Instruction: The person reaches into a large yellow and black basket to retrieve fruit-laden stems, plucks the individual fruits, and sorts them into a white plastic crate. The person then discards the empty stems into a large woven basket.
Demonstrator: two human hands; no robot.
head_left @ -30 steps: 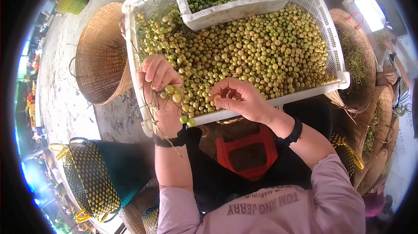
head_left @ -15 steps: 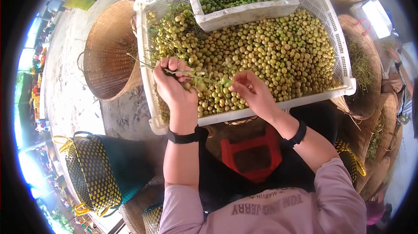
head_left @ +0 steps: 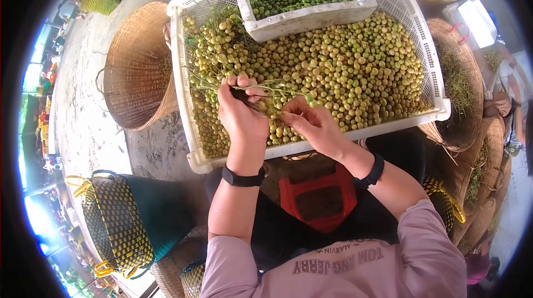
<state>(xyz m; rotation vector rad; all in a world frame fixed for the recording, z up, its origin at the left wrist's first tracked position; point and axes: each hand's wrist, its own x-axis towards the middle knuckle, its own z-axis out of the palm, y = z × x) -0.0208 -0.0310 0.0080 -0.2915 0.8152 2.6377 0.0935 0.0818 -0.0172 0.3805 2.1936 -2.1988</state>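
Observation:
A thin green fruit sprig (head_left: 272, 85) is gripped in my left hand (head_left: 244, 112), whose fingers are curled round its stem. My right hand (head_left: 313, 123) is just to the right, thumb and forefinger pinched together by the sprig's hanging part; what lies between the fingertips is too small to make out. A green fruit (head_left: 310, 100) shows just above the right knuckles. Both hands are over the near part of a white plastic crate (head_left: 316, 146), which holds loose yellowish-green round fruits (head_left: 355, 70). Stemmed fruit clusters (head_left: 214, 48) lie in its left side.
A white foam box (head_left: 311, 20) of small green fruits rests in the crate's far part. Woven baskets (head_left: 130, 76) stand left and right (head_left: 458, 76) of it. A yellow-black bag (head_left: 116, 220) is at lower left, and a red stool (head_left: 319, 201) sits below the crate. Another person's arm (head_left: 516, 90) shows far right.
My left hand has moved right, still holding the sprig. My right hand has shifted slightly left and down, so the two hands are closer together.

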